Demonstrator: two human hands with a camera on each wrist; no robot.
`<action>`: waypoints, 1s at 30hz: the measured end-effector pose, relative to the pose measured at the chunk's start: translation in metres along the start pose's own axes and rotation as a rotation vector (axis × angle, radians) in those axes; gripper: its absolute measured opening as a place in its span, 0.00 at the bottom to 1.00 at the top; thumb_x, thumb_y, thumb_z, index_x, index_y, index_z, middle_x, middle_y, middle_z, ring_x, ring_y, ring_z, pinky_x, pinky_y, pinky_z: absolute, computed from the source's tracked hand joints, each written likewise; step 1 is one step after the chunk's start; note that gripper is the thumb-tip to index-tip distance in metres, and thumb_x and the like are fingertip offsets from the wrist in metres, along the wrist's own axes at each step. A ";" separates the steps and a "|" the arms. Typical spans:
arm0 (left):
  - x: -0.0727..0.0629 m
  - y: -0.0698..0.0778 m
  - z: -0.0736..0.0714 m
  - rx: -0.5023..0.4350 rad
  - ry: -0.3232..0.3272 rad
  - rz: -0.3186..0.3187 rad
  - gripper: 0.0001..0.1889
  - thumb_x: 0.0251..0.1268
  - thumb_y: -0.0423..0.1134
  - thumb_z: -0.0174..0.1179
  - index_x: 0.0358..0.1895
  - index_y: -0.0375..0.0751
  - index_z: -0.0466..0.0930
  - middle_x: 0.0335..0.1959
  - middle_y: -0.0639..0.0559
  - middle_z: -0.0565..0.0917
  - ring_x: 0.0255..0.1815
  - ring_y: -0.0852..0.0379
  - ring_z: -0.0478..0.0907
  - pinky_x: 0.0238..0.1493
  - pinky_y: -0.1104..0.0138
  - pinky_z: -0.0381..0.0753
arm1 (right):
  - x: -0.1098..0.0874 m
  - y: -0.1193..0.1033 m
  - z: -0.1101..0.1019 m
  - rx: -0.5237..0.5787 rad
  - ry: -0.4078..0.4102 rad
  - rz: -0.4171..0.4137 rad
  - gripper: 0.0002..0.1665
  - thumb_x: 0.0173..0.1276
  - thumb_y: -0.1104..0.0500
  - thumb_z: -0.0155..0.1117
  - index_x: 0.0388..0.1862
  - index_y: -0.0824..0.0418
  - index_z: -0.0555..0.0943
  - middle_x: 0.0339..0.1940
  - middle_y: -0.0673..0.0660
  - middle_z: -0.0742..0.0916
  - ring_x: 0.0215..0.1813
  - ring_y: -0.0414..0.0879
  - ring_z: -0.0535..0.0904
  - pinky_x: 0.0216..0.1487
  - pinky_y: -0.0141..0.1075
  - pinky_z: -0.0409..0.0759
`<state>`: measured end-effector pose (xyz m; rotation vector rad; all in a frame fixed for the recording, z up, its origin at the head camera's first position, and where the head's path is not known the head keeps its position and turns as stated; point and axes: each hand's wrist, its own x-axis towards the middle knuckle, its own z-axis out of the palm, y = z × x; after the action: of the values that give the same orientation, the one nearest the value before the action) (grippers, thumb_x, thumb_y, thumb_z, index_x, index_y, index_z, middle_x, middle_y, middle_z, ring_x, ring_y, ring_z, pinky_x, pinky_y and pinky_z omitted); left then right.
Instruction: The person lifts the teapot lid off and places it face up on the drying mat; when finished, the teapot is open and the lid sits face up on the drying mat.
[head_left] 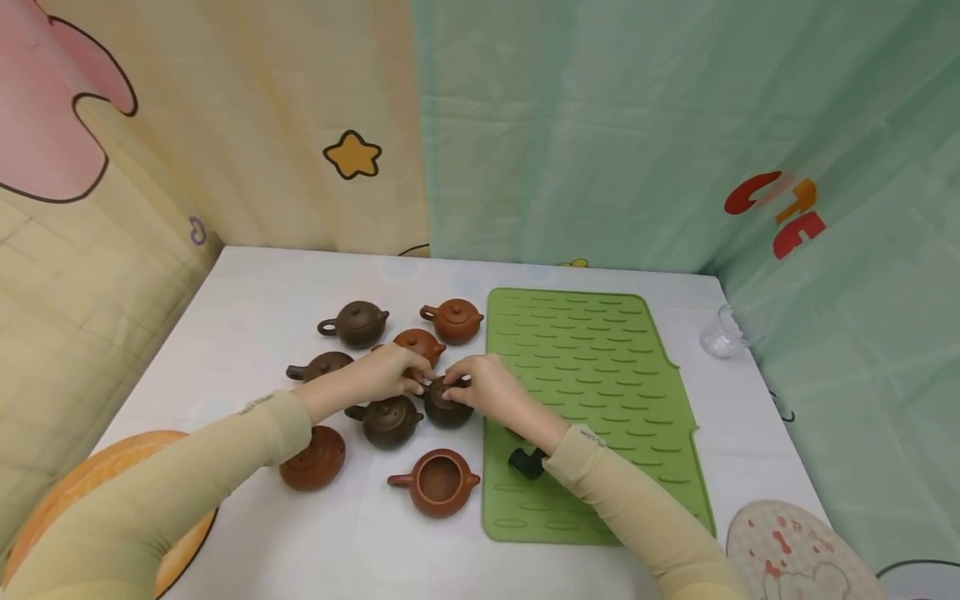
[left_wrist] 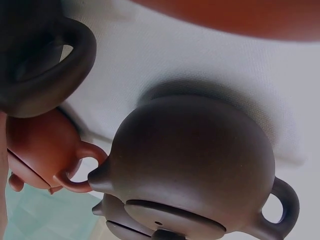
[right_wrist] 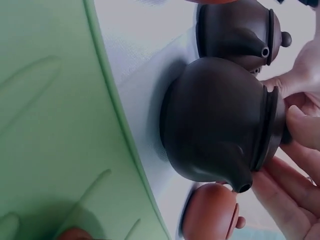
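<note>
A dark brown teapot [head_left: 447, 410] stands on the white table beside the green mat, its spout and lid [right_wrist: 272, 127] facing up in the right wrist view. My right hand [head_left: 491, 392] pinches the lid at its knob, with fingers along the lid's edge. From the other side my left hand [head_left: 390, 371] holds the same teapot near its rim, fingers bent. Its handle [left_wrist: 82, 65] shows in the left wrist view with no finger through the loop. Another dark teapot [left_wrist: 195, 155] sits just below the left hand; a reddish one [head_left: 417, 343] is partly hidden behind it.
Several more teapots stand around, including a lidless reddish one [head_left: 437, 483] in front and a reddish one [head_left: 315, 458] under my left sleeve. On the green mat [head_left: 585, 350] lies a small black object [head_left: 527, 462]. A clear glass item [head_left: 723, 335] stands at right.
</note>
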<state>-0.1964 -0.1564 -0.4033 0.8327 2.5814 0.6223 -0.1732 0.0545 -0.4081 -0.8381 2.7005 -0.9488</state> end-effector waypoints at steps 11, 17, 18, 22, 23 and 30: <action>-0.002 0.001 0.000 -0.011 0.016 0.039 0.11 0.58 0.31 0.69 0.45 0.43 0.88 0.33 0.55 0.89 0.37 0.63 0.84 0.39 0.69 0.82 | -0.012 0.047 -0.049 0.709 0.020 0.354 0.16 0.67 0.55 0.68 0.50 0.62 0.86 0.52 0.56 0.87 0.50 0.44 0.84 0.57 0.42 0.81; -0.004 0.003 0.000 -0.017 0.015 0.031 0.11 0.58 0.31 0.69 0.45 0.43 0.88 0.33 0.55 0.88 0.37 0.63 0.83 0.39 0.69 0.82 | -0.020 0.087 -0.067 1.199 0.092 0.414 0.12 0.77 0.64 0.52 0.54 0.66 0.76 0.45 0.53 0.85 0.46 0.40 0.84 0.55 0.33 0.82; -0.005 0.003 0.000 -0.016 0.014 0.031 0.11 0.58 0.31 0.69 0.45 0.43 0.88 0.33 0.55 0.88 0.36 0.63 0.83 0.39 0.70 0.82 | -0.021 0.092 -0.067 1.262 0.093 0.416 0.12 0.78 0.64 0.49 0.54 0.66 0.75 0.44 0.52 0.85 0.46 0.41 0.84 0.54 0.32 0.82; -0.006 0.003 0.001 -0.010 0.017 0.031 0.11 0.58 0.32 0.69 0.45 0.43 0.88 0.32 0.56 0.88 0.36 0.64 0.83 0.39 0.70 0.82 | -0.023 0.107 -0.066 1.418 0.079 0.423 0.18 0.81 0.65 0.40 0.64 0.67 0.68 0.43 0.54 0.85 0.46 0.43 0.85 0.54 0.31 0.82; -0.006 0.003 0.001 -0.008 0.018 0.033 0.11 0.58 0.32 0.69 0.45 0.43 0.88 0.32 0.55 0.88 0.36 0.64 0.83 0.39 0.70 0.82 | -0.023 0.109 -0.065 1.436 0.073 0.430 0.21 0.81 0.65 0.38 0.68 0.67 0.64 0.43 0.54 0.85 0.47 0.43 0.85 0.55 0.31 0.81; -0.007 0.003 0.003 -0.007 0.023 0.042 0.11 0.58 0.32 0.69 0.45 0.43 0.88 0.33 0.55 0.88 0.37 0.63 0.83 0.39 0.70 0.82 | -0.023 0.119 -0.065 1.500 0.132 0.506 0.34 0.83 0.55 0.38 0.80 0.65 0.44 0.47 0.59 0.85 0.45 0.43 0.87 0.58 0.31 0.80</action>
<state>-0.1889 -0.1575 -0.4027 0.8840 2.5867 0.6562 -0.2291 0.1786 -0.4310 0.2192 1.3185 -2.2418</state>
